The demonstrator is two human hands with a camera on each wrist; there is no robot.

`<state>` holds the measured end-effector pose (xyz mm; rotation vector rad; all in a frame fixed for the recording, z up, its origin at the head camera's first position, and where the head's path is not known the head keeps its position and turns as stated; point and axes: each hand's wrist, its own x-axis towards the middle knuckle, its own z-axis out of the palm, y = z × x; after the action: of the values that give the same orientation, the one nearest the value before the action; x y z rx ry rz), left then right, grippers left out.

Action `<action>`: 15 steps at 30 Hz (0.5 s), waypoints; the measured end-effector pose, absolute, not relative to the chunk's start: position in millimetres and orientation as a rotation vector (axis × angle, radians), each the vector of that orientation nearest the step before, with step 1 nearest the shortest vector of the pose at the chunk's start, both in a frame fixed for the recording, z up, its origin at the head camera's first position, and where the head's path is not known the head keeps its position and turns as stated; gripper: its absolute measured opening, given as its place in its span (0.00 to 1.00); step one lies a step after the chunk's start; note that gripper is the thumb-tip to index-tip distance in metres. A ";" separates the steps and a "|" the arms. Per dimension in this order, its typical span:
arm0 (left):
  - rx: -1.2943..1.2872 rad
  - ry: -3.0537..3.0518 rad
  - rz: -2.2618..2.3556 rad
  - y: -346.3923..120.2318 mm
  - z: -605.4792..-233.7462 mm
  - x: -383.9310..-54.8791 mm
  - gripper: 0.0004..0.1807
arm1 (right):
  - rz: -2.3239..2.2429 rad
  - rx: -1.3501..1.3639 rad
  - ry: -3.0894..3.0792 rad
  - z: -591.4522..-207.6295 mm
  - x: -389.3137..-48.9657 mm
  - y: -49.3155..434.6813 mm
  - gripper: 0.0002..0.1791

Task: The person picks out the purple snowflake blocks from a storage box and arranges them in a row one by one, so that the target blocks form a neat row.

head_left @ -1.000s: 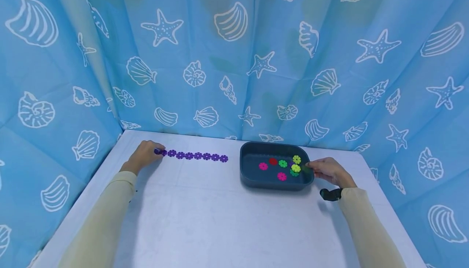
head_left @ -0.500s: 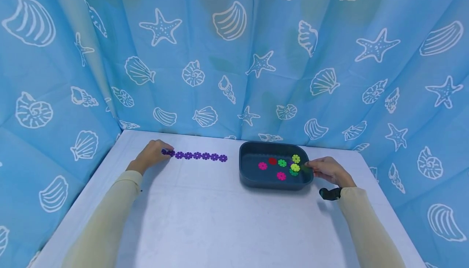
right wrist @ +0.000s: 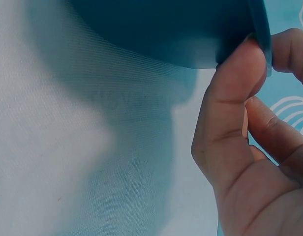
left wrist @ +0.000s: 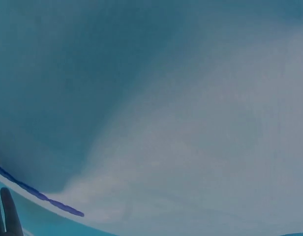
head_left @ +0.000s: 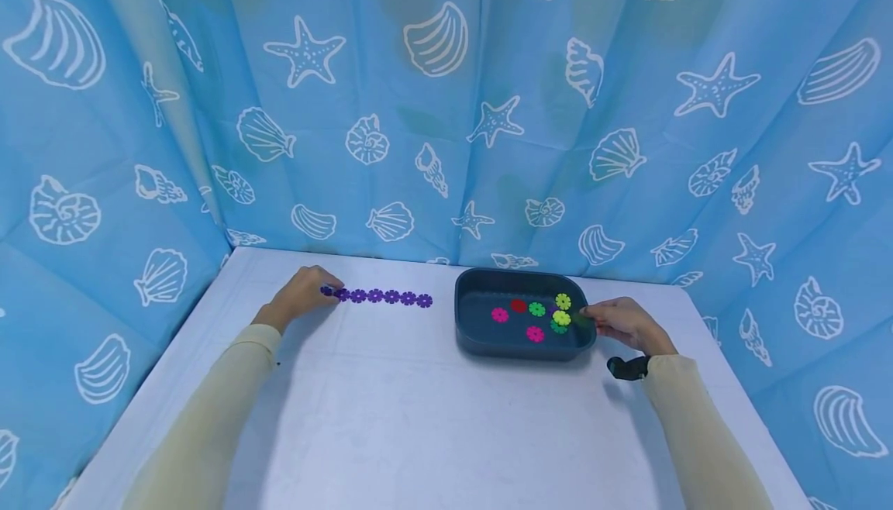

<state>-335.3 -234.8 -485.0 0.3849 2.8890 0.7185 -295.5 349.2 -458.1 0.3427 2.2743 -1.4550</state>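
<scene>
My left hand (head_left: 304,291) pinches the left end of a row of purple flower-shaped discs (head_left: 375,295), joined in a chain on the table. In the left wrist view the chain (left wrist: 38,194) shows as a thin purple strip, with two dark fingers (left wrist: 11,214) at the lower left corner. On the other side, my right hand (head_left: 630,325) grips the right wall of a dark blue-grey bin (head_left: 488,343). Its thumb (right wrist: 240,73) presses one face of the wall and a finger lies beyond it. Several pink, red, green and yellow flower discs (head_left: 535,334) lie inside the bin.
A white tabletop (head_left: 418,432) spreads below both hands. Blue curtains (head_left: 432,107) printed with white shells and starfish hang behind and at both sides. A black band (head_left: 630,369) circles the right wrist.
My left hand has moved right along the chain, and fewer purple discs show at its left end. The chain's right end, the bin and my right hand have stayed in place.
</scene>
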 end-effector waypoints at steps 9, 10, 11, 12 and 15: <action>0.411 2.922 0.715 -229.5 -485.1 -333.9 0.20 | -1.466 0.320 2.273 -458.2 -295.6 349.8 0.27; 0.431 2.925 0.727 -227.4 -485.4 -333.9 0.21 | -1.467 0.321 2.274 -458.0 -295.4 349.7 0.27; 0.453 2.924 0.735 -224.9 -485.8 -334.2 0.21 | -1.464 0.323 2.275 -458.0 -295.5 349.8 0.27; 0.480 2.920 0.744 -222.2 -486.0 -334.4 0.21 | -1.462 0.329 2.276 -458.1 -295.6 349.7 0.27; 0.505 2.901 0.752 -215.8 -486.8 -334.5 0.20 | -1.463 0.353 2.276 -457.7 -295.7 348.6 0.27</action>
<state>-334.5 -215.8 -486.8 0.5049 2.9013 0.7522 -295.7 348.6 -457.7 0.3532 2.2758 -1.4630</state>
